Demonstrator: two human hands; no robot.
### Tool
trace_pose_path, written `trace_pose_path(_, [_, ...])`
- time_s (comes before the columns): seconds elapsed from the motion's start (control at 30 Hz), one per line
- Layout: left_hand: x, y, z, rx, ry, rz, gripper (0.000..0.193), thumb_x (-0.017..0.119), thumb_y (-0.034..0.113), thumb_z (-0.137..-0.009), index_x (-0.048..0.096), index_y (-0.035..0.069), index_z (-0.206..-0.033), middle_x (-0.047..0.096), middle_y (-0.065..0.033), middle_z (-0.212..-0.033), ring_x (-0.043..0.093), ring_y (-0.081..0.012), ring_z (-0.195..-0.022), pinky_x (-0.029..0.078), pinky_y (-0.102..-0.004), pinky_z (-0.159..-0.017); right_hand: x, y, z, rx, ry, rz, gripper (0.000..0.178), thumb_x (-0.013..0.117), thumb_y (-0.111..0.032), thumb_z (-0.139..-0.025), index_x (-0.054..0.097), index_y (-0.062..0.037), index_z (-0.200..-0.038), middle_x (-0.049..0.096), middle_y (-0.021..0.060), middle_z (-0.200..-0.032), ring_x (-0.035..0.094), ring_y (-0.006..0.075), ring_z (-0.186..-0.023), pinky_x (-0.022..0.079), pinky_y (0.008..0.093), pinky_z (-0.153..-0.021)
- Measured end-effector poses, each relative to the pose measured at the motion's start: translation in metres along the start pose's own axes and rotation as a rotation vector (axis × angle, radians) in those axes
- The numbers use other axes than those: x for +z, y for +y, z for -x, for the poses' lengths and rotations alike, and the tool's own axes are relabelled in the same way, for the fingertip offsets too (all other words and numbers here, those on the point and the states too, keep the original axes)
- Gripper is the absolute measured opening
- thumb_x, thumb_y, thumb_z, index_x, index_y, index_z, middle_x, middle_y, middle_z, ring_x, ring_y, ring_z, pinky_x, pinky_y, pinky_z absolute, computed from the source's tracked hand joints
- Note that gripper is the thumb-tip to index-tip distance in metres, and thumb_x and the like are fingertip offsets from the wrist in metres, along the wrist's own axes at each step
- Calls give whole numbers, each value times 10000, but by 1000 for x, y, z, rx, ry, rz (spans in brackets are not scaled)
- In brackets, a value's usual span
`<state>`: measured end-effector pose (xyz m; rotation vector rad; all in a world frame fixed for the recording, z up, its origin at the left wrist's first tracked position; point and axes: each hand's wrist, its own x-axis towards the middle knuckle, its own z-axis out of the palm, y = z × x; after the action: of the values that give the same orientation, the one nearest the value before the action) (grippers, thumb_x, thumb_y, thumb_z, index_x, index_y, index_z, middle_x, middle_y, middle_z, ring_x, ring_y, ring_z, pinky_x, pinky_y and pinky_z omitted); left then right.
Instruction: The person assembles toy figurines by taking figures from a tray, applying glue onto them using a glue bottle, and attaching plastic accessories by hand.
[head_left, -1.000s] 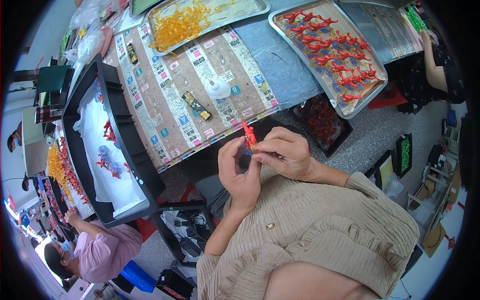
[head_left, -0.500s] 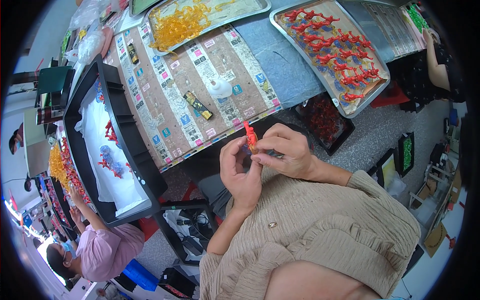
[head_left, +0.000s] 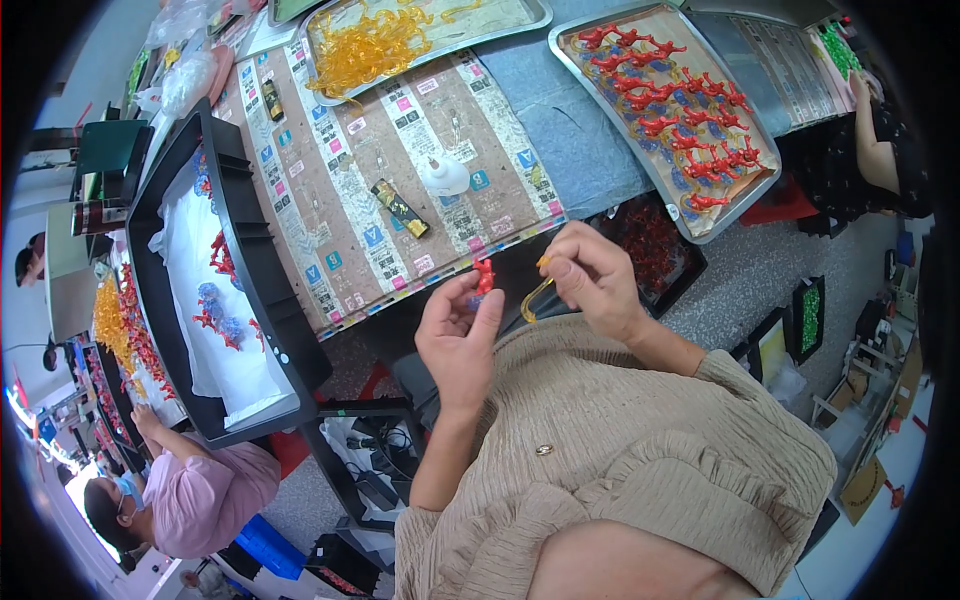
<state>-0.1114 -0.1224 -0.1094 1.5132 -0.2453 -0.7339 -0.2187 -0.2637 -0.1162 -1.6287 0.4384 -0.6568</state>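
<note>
In front of my chest, just off the table's near edge, my left hand (head_left: 455, 350) is closed on a small red figurine (head_left: 484, 272). Blue shows at the figurine's lower end, partly covered by my thumb. My right hand (head_left: 600, 288) is to its right, pinching one end of a curved, see-through amber plastic piece (head_left: 530, 305). This piece hangs as a hook between the hands, apart from the figurine. On the table beyond stand a white squeeze bottle (head_left: 445, 178) and a black-and-gold lighter-like object (head_left: 400, 208).
A metal tray (head_left: 490, 35) at the back holds amber pieces. Another metal tray (head_left: 556, 42), back right, bears rows of red figures with blue and amber parts. A black bin (head_left: 262, 290) stands left, lined with white sheet. People (head_left: 215, 505) work at both sides.
My hands have moved apart, the left one leftward and the right one rightward. The amber piece has come away from the figurine with my right hand.
</note>
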Motion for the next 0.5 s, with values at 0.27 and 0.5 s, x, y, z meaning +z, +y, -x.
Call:
trace_pose_path(0.27, [-2, 4, 5, -115, -52, 196, 330, 687, 43, -856, 573, -27, -1158, 609, -40, -994, 565, -75, -831, 500, -215, -749, -5, 3, -5, 296, -43, -352, 266, 567, -228, -955, 614, 27, -898, 525, 48, -890, 470, 54, -538, 379, 188, -480])
trace_pose_path(0.5, [-1, 9, 7, -124, -80, 233, 311, 673, 53, -870, 576, -20, -1155, 600, -42, -1006, 562, -72, -834, 500, -211, -739, -1, 3, -4, 265, -35, -319, 255, 584, -228, -942, 655, 17, -931, 538, 43, -900, 477, 60, -539, 392, 195, -481])
